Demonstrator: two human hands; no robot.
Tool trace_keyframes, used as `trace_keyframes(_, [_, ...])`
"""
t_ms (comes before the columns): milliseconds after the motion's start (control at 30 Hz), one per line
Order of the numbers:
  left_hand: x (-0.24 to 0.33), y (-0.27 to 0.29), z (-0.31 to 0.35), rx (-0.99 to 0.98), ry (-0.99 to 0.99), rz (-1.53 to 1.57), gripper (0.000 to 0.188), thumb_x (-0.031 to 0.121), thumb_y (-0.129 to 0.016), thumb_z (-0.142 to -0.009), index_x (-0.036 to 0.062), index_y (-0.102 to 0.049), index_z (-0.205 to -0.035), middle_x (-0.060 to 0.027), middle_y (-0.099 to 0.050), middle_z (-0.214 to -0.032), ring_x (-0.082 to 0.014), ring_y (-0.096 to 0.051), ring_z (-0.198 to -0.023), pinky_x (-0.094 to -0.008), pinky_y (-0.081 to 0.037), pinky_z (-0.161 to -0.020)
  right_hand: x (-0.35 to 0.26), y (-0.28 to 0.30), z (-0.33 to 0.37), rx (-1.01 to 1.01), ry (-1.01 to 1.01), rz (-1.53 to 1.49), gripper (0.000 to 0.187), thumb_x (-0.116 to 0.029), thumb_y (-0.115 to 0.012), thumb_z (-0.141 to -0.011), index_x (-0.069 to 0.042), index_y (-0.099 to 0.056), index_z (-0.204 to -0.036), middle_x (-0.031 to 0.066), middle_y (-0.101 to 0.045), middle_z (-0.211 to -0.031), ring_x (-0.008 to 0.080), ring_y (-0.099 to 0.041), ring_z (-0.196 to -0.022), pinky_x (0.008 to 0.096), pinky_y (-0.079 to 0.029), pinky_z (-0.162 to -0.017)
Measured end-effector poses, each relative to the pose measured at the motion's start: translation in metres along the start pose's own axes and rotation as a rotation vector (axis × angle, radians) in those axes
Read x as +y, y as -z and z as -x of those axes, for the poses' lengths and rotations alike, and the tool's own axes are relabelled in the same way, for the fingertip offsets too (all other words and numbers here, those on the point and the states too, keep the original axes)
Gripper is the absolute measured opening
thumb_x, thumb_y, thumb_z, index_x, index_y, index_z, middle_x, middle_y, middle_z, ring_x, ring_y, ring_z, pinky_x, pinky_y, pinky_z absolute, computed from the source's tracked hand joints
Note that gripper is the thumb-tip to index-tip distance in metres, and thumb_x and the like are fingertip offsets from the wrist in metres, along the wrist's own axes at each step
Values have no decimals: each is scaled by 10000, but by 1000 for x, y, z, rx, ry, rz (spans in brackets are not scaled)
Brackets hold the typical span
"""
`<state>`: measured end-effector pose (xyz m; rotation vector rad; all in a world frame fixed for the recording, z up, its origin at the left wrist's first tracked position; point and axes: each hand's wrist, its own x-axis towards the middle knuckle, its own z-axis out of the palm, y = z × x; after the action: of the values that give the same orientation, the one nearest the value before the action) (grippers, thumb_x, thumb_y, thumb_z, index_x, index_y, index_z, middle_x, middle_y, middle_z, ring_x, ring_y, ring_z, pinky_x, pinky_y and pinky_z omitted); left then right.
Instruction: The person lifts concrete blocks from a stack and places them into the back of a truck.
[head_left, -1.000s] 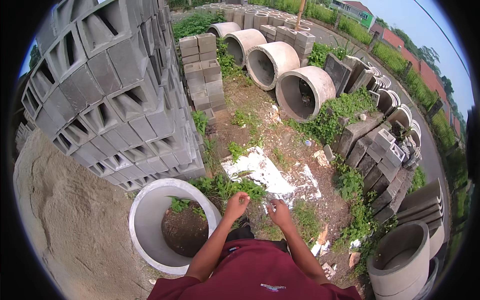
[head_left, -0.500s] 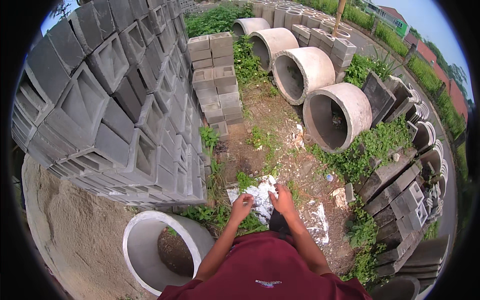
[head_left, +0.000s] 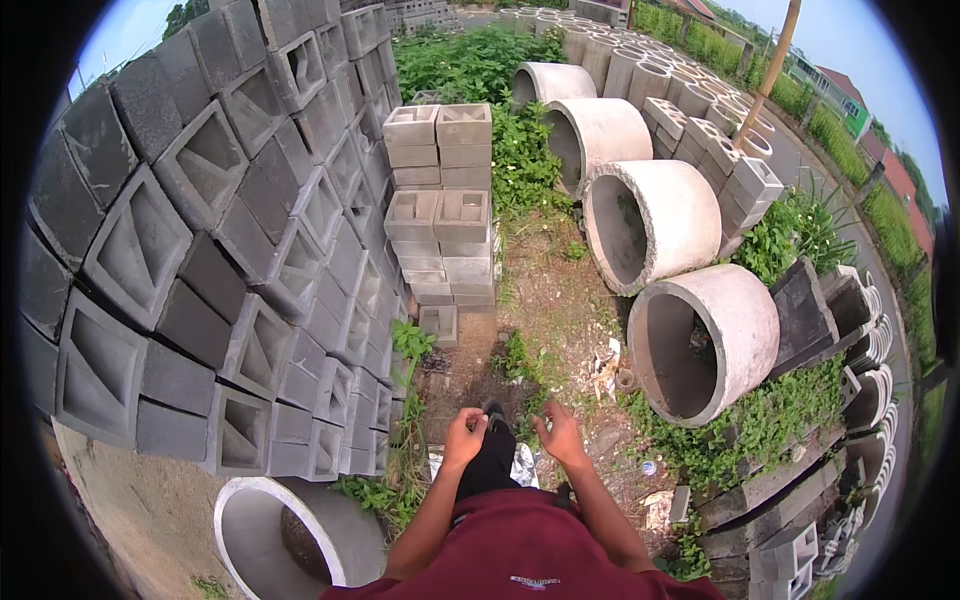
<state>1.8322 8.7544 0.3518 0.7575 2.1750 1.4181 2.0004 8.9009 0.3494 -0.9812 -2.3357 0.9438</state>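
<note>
My left hand (head_left: 465,437) is held out in front of my body, its fingers loosely curled and a little apart, with nothing seen in it. A short way off, my right hand (head_left: 559,436) hovers at the same height. Its thumb and bent fingers stand apart, and it too appears empty. Neither touches anything. Between them, one dark trouser leg (head_left: 487,458) reaches forward over the dirt path (head_left: 560,330). White scraps (head_left: 524,466) lie on the ground below, partly hidden by my leg and shirt.
Stacked grey hollow blocks (head_left: 250,340) form a high wall at left; a smaller block stack (head_left: 440,225) stands ahead. Large concrete pipes (head_left: 735,320) line the right side. Another concrete ring (head_left: 345,535) sits at lower left. Green weeds (head_left: 760,430) and concrete slabs (head_left: 770,480) edge the path.
The view has tilted up and moved forward. The block stack and pipes now appear nearer and lower. A leg has stepped forward between my hands, over the white scraps.
</note>
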Motion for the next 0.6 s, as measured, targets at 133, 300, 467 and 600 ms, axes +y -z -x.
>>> trace_keyframes(133, [-22, -27, -115, 53, 29, 91, 233, 184, -686, -865, 7, -636, -1007, -121, -692, -913, -220, -666, -869, -340, -517, -789, 37, -13, -121, 53, 64, 55, 323, -204, -691, -846, 9, -586, -1065, 221, -638, -921, 380, -633, -827, 446, -514, -744])
trace_keyframes(300, [5, -41, -284, -77, 28, -6, 300, 239, -674, -878, 0, -630, -1054, -133, -692, -946, -241, -668, -906, -354, -516, -815, 53, -12, -285, -65, 10, 91, 350, -213, -702, -840, 13, -584, -1080, 221, -649, -929, 381, -640, -851, 439, -517, -752])
trace_keyframes(467, [55, -24, -412, 42, -68, 13, 287, 217, -666, -885, -8, -620, -1059, -142, -678, -996, -260, -640, -954, -364, -490, -850, 31, -11, -418, -91, 36, 59, 332, -204, -688, -850, 9, -580, -1081, 225, -633, -951, 428, -610, -886, 462, -495, -791])
trace_keyframes(600, [55, -24, -492, 138, -74, -14, 295, 208, -672, -882, -3, -606, -1077, -143, -669, -1023, -262, -631, -958, -362, -488, -858, 19, -27, -512, -107, 77, -19, 348, -212, -690, -859, 13, -572, -1097, 210, -613, -921, 396, -599, -861, 449, -484, -771])
